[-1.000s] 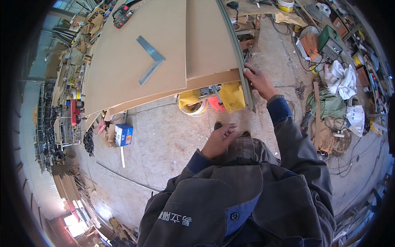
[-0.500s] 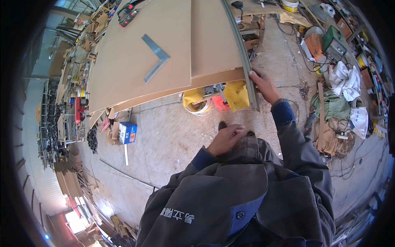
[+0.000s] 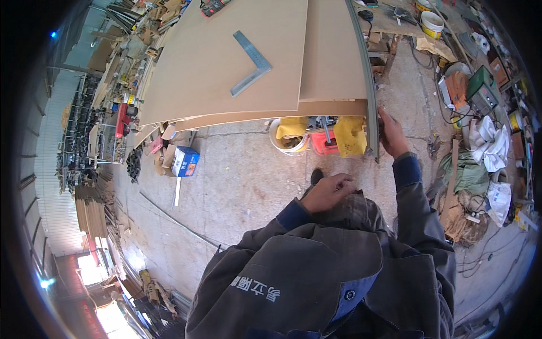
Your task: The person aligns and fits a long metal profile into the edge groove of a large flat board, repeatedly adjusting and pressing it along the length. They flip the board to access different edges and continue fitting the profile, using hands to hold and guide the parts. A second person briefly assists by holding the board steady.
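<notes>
Currently, a person in a dark grey work jacket [image 3: 293, 271] with blue cuffs looks down over a concrete floor [image 3: 237, 192] at the end of some large tan boards. The right hand [image 3: 394, 137] is at the outer side of a long grey-green strip [image 3: 370, 85], near its lower end; the strip runs along the right edge of the boards. Its fingers are partly hidden, so whether they are clamped on the strip cannot be told. The left hand [image 3: 332, 193] is above the person's lap, well apart from the strip, its fingers loosely bent and close together; its palm is turned out of sight, so what they may close on cannot be told.

A wide board [image 3: 209, 68] lies partly over a narrower-looking board [image 3: 332, 56] beside the strip. On the wide board rests an L-shaped metal square [image 3: 262, 66], with a red and black power tool [image 3: 212, 7] beyond it at the top. Beneath the boards' near edge are a yellow cloth [image 3: 351, 138], a red container [image 3: 323, 145] and a white bucket [image 3: 277, 138].
</notes>
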`<control>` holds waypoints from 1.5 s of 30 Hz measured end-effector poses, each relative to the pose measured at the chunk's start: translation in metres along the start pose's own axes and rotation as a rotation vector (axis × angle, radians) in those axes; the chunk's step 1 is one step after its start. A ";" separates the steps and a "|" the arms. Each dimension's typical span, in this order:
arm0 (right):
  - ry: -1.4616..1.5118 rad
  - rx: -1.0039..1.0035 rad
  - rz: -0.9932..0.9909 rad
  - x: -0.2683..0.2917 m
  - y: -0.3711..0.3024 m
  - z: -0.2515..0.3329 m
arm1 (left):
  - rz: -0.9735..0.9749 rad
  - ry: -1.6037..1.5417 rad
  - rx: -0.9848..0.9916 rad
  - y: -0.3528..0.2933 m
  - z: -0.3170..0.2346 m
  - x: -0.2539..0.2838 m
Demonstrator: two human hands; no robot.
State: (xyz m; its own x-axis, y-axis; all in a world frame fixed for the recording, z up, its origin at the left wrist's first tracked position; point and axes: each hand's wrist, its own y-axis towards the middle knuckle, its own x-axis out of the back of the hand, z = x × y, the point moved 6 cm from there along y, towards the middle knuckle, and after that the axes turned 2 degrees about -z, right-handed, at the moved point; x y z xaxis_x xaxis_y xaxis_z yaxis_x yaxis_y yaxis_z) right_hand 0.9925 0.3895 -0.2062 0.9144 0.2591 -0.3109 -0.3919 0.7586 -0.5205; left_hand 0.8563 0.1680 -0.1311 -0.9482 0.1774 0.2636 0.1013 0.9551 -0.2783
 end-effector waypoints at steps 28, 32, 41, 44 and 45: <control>-0.013 0.368 -0.181 -0.019 -0.096 -0.057 | -0.156 -0.041 -0.199 0.111 -0.067 0.012; 0.075 0.076 -0.008 -0.026 -0.095 -0.055 | 0.000 0.041 -0.289 0.079 -0.064 0.050; 0.278 0.296 0.006 0.065 -0.059 -0.076 | 0.288 0.344 -0.100 -0.058 -0.019 0.074; 0.498 0.214 -0.035 0.050 -0.094 -0.079 | 0.105 0.418 -0.270 -0.070 -0.033 0.093; 0.514 0.228 -0.030 0.054 -0.095 -0.082 | 0.049 0.482 -0.341 -0.072 -0.044 0.101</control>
State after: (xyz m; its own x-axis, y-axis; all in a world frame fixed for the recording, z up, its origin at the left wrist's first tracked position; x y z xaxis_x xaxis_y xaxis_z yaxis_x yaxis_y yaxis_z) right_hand 1.0703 0.2824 -0.2391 0.7354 -0.0459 -0.6761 -0.2831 0.8857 -0.3679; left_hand 0.7668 0.1278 -0.0439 -0.7046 0.2348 0.6697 0.3084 0.9512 -0.0090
